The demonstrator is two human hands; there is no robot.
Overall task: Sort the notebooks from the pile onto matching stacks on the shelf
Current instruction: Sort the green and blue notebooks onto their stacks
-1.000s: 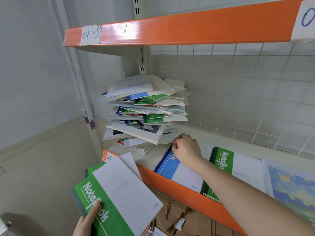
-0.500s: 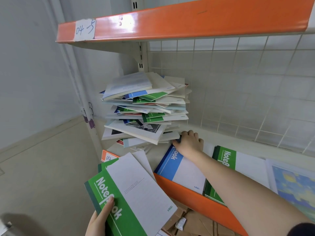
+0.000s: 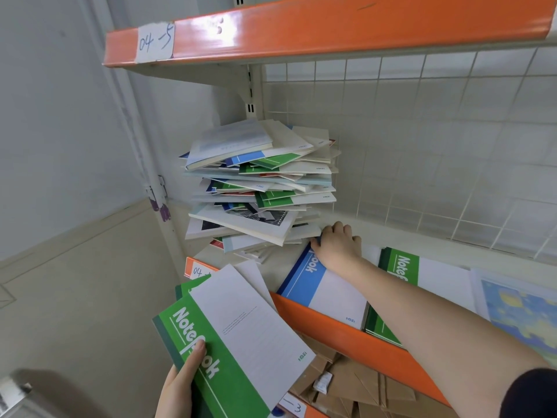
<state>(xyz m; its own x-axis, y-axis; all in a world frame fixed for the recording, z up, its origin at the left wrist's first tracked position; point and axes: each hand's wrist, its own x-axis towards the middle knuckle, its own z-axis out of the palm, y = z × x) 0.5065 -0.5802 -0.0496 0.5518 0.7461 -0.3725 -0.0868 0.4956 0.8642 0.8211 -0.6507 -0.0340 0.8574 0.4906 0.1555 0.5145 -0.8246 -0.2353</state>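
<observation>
Fingers point(image 3: 337, 229) of the right hand point(image 3: 339, 247) curled over the far top corner of the blue notebook point(image 3: 324, 285), thumb tucked at its left edge, gripping it where it lies flat on the shelf point(image 3: 355, 339). Compared with a second ago, reached slightly farther back toward the wire grid point(image 3: 422, 146), knuckles now close under the lowest overhanging books of the pile point(image 3: 259, 185). Blue notebook itself unmoved, just right of the pile, front edge overhanging the orange lip of the shelf. Just right of it, touching, a stack of green notebooks point(image 3: 401, 267), partly hidden by the forearm. Farther right from the pile, a notebook with a blue and yellow painted cover point(image 3: 518, 309).

Left hand point(image 3: 177, 384) holding several green notebooks point(image 3: 229, 336) in front of and below the pile, thumb pressed across the printed title. Held bundle now higher and nearer the shelf edge than before, covering more of the paper label point(image 3: 197, 270) below the pile. Pile leaning and untidy as earlier. Above it, another orange shelf beam point(image 3: 331, 25) with a handwritten tag point(image 3: 155, 42).
</observation>
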